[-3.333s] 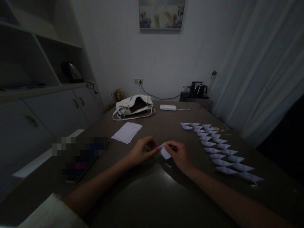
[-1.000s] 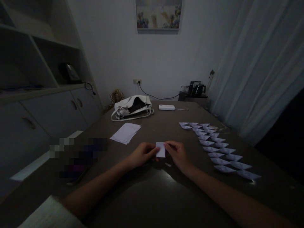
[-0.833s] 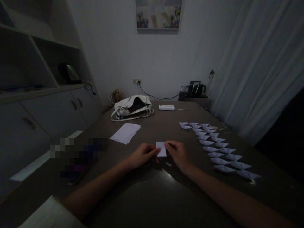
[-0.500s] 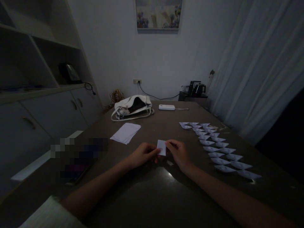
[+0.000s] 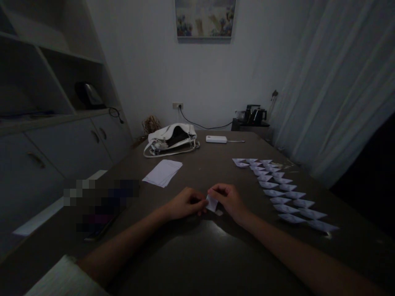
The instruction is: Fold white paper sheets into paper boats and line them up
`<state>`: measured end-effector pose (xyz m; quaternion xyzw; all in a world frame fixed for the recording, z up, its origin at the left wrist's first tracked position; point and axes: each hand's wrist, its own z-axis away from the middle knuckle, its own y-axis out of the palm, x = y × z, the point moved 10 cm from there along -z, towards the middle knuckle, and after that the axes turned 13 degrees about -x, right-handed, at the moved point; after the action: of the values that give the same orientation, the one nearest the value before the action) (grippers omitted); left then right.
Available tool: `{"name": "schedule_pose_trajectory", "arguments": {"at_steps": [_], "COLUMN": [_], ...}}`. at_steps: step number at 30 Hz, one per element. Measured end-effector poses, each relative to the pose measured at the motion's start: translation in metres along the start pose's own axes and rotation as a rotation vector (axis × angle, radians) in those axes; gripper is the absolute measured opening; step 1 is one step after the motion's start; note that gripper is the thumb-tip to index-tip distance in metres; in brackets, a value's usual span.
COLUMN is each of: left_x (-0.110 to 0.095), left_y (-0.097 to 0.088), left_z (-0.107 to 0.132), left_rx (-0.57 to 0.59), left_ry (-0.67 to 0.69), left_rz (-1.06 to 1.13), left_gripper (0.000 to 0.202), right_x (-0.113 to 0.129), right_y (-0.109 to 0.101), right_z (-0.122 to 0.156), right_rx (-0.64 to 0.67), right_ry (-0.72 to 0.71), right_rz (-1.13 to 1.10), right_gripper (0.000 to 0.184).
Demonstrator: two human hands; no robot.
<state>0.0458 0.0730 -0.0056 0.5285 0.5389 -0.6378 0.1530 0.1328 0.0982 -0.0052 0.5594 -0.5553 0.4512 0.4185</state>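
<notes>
A small folded piece of white paper [image 5: 212, 203] is pinched between my two hands, low over the middle of the dark table [image 5: 173, 250]. My left hand [image 5: 187, 203] grips its left edge with thumb and fingertips. From above, my right hand [image 5: 228, 200] pinches the upper part, and its fingers cover some of the folds. Several white folded paper boats [image 5: 288, 188] stand in slanting rows to the right. On the left, beyond my left hand, lies a loose stack of white paper sheets [image 5: 163, 172].
A white handbag [image 5: 171, 139] lies open at the far side of the table, with a white power bank [image 5: 216, 139] and its short cable to the right. A blurred-out flat object lies at the left. Cabinets [image 5: 70, 150] line the left wall.
The folded paper has tilted and dropped slightly toward the tabletop. My right hand has moved a little left, its fingertips now over the paper's top. The boats and sheets stay put.
</notes>
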Motion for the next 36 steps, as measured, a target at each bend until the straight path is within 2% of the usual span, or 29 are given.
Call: {"name": "schedule_pose_trajectory", "arguments": {"at_steps": [4, 7, 13, 18, 22, 26, 31, 36], "left_x": [-0.008, -0.013, -0.012, -0.010, -0.006, -0.001, -0.005, -0.015], "left_y": [-0.006, -0.008, -0.010, -0.020, -0.032, -0.041, -0.036, -0.027], "left_z": [-0.002, -0.002, -0.001, -0.004, -0.006, -0.008, -0.006, -0.002], "left_rx": [-0.071, -0.074, -0.082, -0.228, -0.313, -0.355, -0.315, -0.232], "left_ry": [0.083, 0.109, 0.095, 0.143, 0.136, 0.102, 0.126, 0.140], "left_rz": [-0.034, -0.055, -0.084, -0.222, -0.150, -0.074, -0.147, -0.094], "left_gripper": [0.038, 0.037, 0.040, 0.029, 0.025, 0.028, 0.026, 0.031], "right_x": [0.001, 0.001, 0.000, -0.004, -0.010, -0.012, -0.008, -0.005], "right_y": [0.005, 0.008, 0.001, -0.007, -0.005, 0.002, 0.002, 0.000], "right_z": [0.002, 0.004, 0.001, -0.002, -0.002, 0.000, 0.000, -0.002], "right_rx": [0.041, 0.054, -0.010, -0.074, -0.075, -0.034, -0.013, -0.019], "right_ry": [-0.004, 0.018, 0.002, 0.010, 0.086, 0.152, 0.125, 0.074], "right_rz": [-0.025, -0.042, -0.014, 0.015, -0.139, -0.284, -0.193, -0.163], "right_gripper": [0.020, 0.022, 0.028, 0.029, 0.027, 0.034, 0.040, 0.042]}}
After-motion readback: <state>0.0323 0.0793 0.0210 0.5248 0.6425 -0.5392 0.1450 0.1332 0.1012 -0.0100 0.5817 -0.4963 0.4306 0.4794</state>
